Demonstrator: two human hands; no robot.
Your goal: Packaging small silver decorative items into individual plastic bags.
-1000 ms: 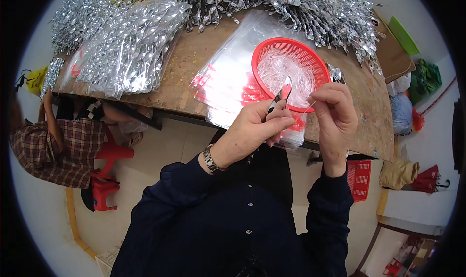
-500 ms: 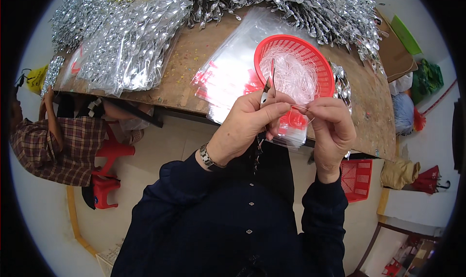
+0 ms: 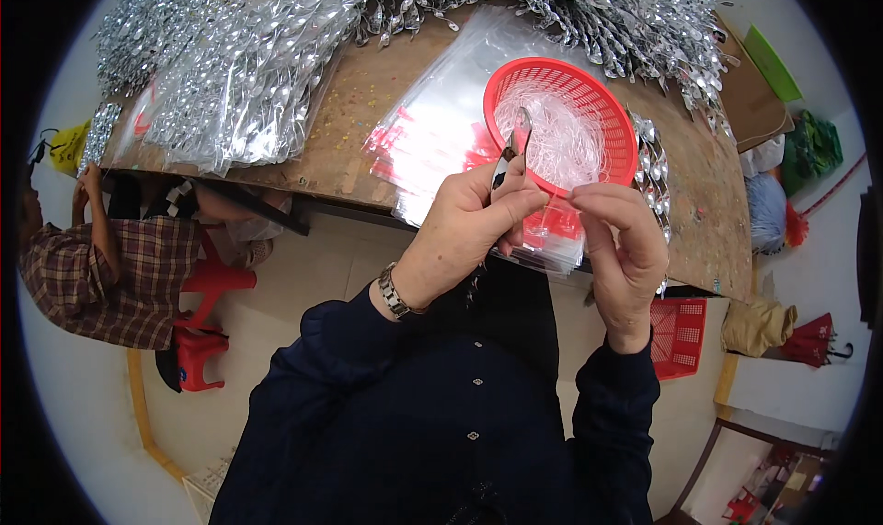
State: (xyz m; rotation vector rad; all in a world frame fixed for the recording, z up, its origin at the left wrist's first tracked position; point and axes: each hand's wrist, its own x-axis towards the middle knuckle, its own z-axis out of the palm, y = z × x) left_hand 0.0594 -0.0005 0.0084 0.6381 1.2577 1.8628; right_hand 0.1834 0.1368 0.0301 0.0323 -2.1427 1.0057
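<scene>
My left hand (image 3: 464, 217), wearing a metal watch, is closed on a shiny silver foil strip (image 3: 523, 137). One end of the strip sticks up above the thumb; its dark lower part hangs below the hand, mostly hidden. My right hand (image 3: 627, 240) pinches thumb and forefinger together just to the right, with a fine thread that barely shows between the two hands. Right behind the hands stands a round red plastic basket (image 3: 618, 111), holding a tangle of pale pinkish-clear threads (image 3: 556, 143). Flat clear plastic bags (image 3: 441, 111) with red printing lie under and left of the basket.
Silver foil garlands (image 3: 616, 19) heap along the back of the wooden table (image 3: 368, 92). A bagged bundle of them (image 3: 248, 83) lies at left. Another person (image 3: 110, 267) sits at far left by a red stool (image 3: 198, 359). A red crate (image 3: 679, 336) stands on the floor at right.
The fingertips of my right hand have drawn slightly apart from my left hand. The strip's upper end has tilted a little to the right. The view has shifted slightly.
</scene>
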